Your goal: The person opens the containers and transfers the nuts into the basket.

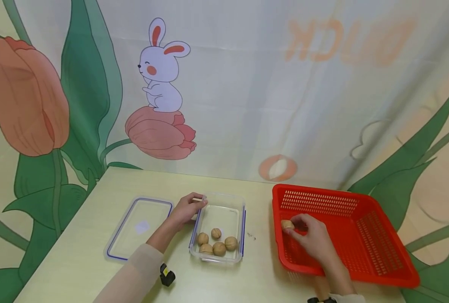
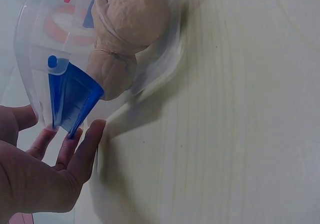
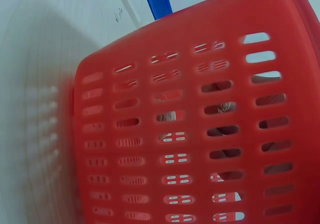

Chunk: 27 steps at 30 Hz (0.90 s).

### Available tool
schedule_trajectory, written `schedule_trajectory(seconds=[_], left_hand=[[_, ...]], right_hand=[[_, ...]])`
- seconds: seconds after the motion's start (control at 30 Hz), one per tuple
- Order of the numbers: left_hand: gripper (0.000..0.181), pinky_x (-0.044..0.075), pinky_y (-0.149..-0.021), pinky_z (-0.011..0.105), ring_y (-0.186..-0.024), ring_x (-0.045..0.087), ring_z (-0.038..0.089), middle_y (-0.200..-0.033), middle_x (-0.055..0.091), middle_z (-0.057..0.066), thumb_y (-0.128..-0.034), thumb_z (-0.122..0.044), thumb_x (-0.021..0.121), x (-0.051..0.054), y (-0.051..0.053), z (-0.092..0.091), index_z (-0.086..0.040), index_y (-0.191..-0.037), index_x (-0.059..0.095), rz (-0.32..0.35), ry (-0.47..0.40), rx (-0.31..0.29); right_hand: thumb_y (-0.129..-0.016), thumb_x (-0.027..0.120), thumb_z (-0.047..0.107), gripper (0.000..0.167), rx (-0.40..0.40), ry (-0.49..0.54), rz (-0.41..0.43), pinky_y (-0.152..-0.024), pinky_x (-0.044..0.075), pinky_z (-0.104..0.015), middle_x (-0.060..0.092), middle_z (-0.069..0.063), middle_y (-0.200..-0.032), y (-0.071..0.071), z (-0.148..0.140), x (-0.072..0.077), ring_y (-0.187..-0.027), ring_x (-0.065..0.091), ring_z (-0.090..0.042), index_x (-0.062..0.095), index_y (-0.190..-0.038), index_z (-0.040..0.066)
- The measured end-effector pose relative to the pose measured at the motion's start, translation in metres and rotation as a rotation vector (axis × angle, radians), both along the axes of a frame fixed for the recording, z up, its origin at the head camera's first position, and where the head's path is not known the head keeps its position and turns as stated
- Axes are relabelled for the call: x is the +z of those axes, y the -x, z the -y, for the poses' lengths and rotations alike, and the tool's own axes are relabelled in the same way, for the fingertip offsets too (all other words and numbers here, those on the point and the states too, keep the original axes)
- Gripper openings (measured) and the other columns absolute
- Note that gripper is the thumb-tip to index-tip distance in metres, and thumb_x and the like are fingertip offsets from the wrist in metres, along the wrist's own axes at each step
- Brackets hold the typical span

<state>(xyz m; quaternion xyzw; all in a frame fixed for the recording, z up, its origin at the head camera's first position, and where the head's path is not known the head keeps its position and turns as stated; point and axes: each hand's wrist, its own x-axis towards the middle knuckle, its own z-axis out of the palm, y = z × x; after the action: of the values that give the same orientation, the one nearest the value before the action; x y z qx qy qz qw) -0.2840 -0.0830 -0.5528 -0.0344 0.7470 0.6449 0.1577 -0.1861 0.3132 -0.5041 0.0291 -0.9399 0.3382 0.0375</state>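
A clear plastic food container (image 1: 224, 202) with blue side latches stands on the table, several walnuts (image 1: 219, 248) gathered at its near end. At its far left corner, my left hand (image 1: 186, 209) grips the wall; the left wrist view has the fingers beside a blue latch (image 2: 72, 94), with walnuts (image 2: 131, 17) behind the clear wall. Inside the red basket (image 1: 323, 191), near its left wall, my right hand (image 1: 313, 236) pinches a walnut (image 1: 287, 224) between thumb and fingers. In the right wrist view the slotted basket wall (image 3: 185, 29) mostly hides that hand.
Left of the container, a clear lid (image 1: 143, 227) with a blue seal lies flat on the pale table (image 1: 77, 261). Small dark crumbs (image 1: 251, 236) sit between container and basket. Behind the table hangs a printed curtain (image 1: 228, 105).
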Motion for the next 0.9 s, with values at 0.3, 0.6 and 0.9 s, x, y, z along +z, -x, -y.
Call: schedule_trajectory(seconds=[0.3, 0.6, 0.9], left_hand=[[0.038, 0.053, -0.100, 0.063, -0.128, 0.060, 0.043, -0.132, 0.063, 0.021, -0.1069, -0.027, 0.066, 0.001, -0.001, 0.001, -0.006, -0.138, 0.061, 0.001, 0.012, -0.006], [0.039, 0.055, -0.099, 0.061, -0.126, 0.061, 0.040, -0.133, 0.062, 0.020, -0.1067, -0.028, 0.066, 0.001, 0.000, 0.000, -0.007, -0.140, 0.061, -0.002, 0.011, 0.005], [0.043, 0.053, -0.101, 0.064, -0.129, 0.060, 0.042, -0.137, 0.060, 0.022, -0.1072, -0.030, 0.065, -0.001, 0.000, 0.000, -0.007, -0.142, 0.060, -0.001, 0.022, 0.007]], right_hand=[[-0.091, 0.086, 0.018, 0.041, -0.020, 0.009, 0.014, -0.098, 0.058, -0.055, 0.072, -0.013, -0.120, 0.000, 0.000, 0.000, -0.111, 0.068, -0.033, 0.069, -0.126, 0.004], [-0.093, 0.084, 0.016, 0.038, -0.037, 0.048, -0.151, -0.097, 0.057, -0.058, 0.072, -0.014, -0.120, -0.004, 0.005, 0.006, -0.112, 0.068, -0.035, 0.069, -0.125, 0.003], [-0.092, 0.085, 0.018, 0.037, 0.013, 0.128, -0.211, -0.096, 0.058, -0.055, 0.072, -0.008, -0.121, -0.003, 0.048, 0.027, -0.112, 0.068, -0.031, 0.072, -0.126, 0.007]])
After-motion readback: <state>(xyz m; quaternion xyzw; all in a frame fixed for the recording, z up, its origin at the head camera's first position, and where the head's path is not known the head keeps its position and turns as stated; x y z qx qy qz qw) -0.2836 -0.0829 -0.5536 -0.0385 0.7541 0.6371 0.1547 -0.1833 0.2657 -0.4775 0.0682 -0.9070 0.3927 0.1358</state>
